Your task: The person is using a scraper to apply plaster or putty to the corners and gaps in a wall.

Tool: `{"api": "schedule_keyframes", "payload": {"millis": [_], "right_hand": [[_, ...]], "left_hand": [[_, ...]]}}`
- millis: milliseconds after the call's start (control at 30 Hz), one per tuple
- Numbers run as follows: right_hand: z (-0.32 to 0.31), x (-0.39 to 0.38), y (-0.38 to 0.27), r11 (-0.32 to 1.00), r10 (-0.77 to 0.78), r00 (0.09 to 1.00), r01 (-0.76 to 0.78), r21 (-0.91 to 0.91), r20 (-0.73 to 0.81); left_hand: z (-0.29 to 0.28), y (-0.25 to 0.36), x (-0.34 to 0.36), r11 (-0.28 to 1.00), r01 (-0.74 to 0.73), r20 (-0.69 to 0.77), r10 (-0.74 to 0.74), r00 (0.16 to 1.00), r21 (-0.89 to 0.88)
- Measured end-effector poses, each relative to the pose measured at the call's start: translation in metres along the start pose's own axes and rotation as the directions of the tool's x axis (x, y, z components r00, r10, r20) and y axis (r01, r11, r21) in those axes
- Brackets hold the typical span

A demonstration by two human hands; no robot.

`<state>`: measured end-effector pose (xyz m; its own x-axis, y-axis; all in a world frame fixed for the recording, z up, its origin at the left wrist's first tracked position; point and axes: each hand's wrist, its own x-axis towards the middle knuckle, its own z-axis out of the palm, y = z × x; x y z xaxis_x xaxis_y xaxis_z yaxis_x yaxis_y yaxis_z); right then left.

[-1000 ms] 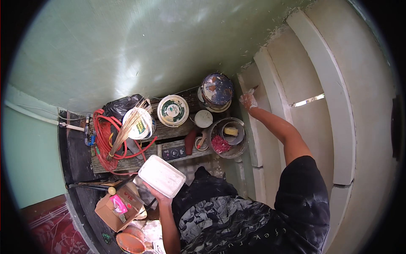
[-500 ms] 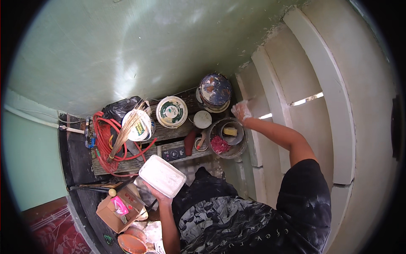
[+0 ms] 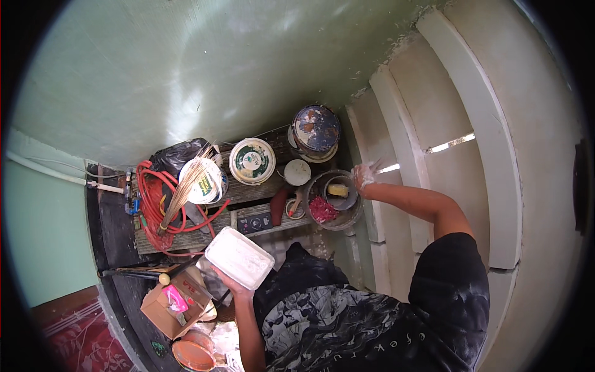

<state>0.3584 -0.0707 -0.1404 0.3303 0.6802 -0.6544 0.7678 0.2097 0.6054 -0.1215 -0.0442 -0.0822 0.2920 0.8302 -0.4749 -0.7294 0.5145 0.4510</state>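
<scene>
My left hand [image 3: 232,284] holds up a white rectangular tray [image 3: 238,257] from below, with white residue over its surface. My right hand [image 3: 364,177] is smeared with white and blurred by motion against the pale slatted wall [image 3: 406,204]. Whether its fingers grip anything cannot be made out. Just left of that hand stands a round bucket [image 3: 354,224], with a smaller container, a yellow sponge [image 3: 338,190] and crumpled pink material [image 3: 322,210] in it.
A worn wooden bench [image 3: 248,199] bears a lidded white tub [image 3: 251,161], a paint-stained bucket [image 3: 315,129], a small white-topped can [image 3: 297,172], a coiled red hose [image 3: 147,198] and a bundle of thin sticks [image 3: 186,192]. A cardboard box [image 3: 162,316] stands at lower left.
My right hand has moved down and slightly right along the slatted wall, nearer the bucket's rim. The left hand with the tray has hardly moved.
</scene>
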Motion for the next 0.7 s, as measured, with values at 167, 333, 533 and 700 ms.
{"api": "schedule_keyframes", "payload": {"millis": [167, 333, 533, 700], "right_hand": [[-0.009, 0.033, 0.046, 0.995, -0.014, 0.932, -0.023, -0.097, -0.363], [0.026, 0.074, 0.044, 0.993, 0.068, 0.997, -0.07, -0.1, -0.02], [0.026, 0.042, -0.012, 0.948, -0.124, 0.967, 0.182, -0.262, 0.223], [-0.023, 0.038, 0.005, 0.995, 0.042, 0.991, -0.03, 0.093, -0.129]], "left_hand": [[-0.001, 0.0, 0.003, 1.0, 0.019, -0.024, -0.019, 1.0, -0.016], [0.001, -0.002, 0.004, 0.999, 0.006, 0.035, -0.007, 0.999, 0.038], [-0.004, 0.0, 0.005, 1.0, 0.014, 0.038, -0.013, 0.999, -0.025], [-0.009, 0.002, 0.006, 1.0, 0.007, 0.032, -0.006, 0.999, -0.022]]}}
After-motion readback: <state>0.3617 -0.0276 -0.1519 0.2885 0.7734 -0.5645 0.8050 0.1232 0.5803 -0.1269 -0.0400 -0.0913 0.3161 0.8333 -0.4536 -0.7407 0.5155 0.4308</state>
